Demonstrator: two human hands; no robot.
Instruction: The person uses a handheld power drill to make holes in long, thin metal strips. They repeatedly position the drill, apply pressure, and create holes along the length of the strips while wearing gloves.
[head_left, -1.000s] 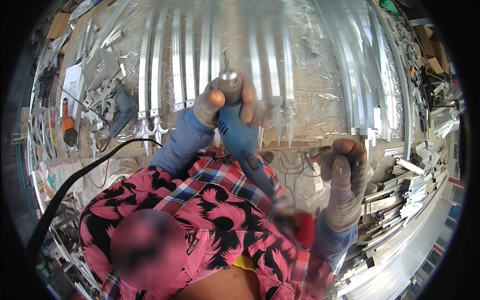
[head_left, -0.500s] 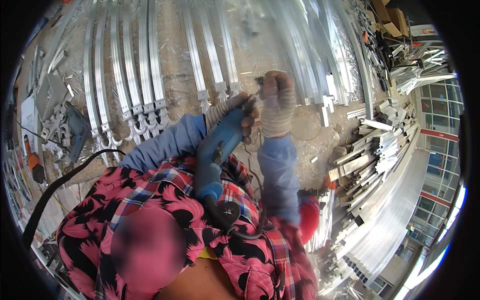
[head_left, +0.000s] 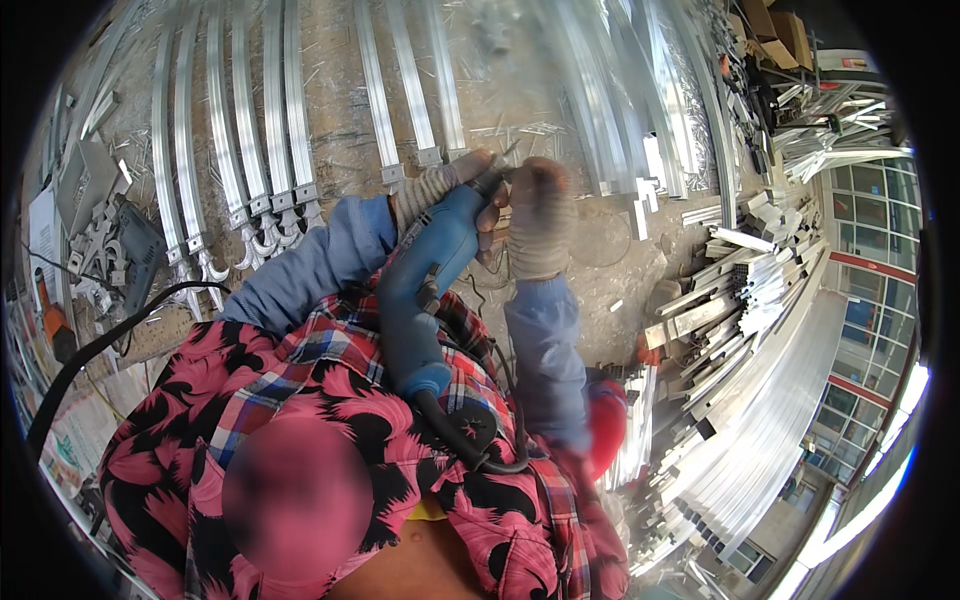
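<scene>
A blue corded power drill [head_left: 435, 245] lies slanted against my chest, its chuck end pointing up and away and its black cord leaving the rear. My left hand [head_left: 465, 185], in a pale knitted covering, is wrapped around the drill's front near the chuck. A thin pointed bit [head_left: 513, 150] seems to stick out past the fingers. Close to the chuck, on the right, is my right hand [head_left: 540, 205], similarly covered. Its fingers are curled and partly blurred; what they pinch is hidden.
Long silvery metal bars [head_left: 240, 110] with curled ends lie on the littered floor ahead. More bars [head_left: 625, 110] lie ahead right. Cut metal profiles [head_left: 740, 330] are heaped at right. Another blue power tool [head_left: 140, 250] sits at left among metal fittings. A black cable [head_left: 110, 335] crosses the left side.
My right hand has moved down and left, closer to the chuck. My left hand and the drill have shifted slightly left, and the pointed bit shows more plainly.
</scene>
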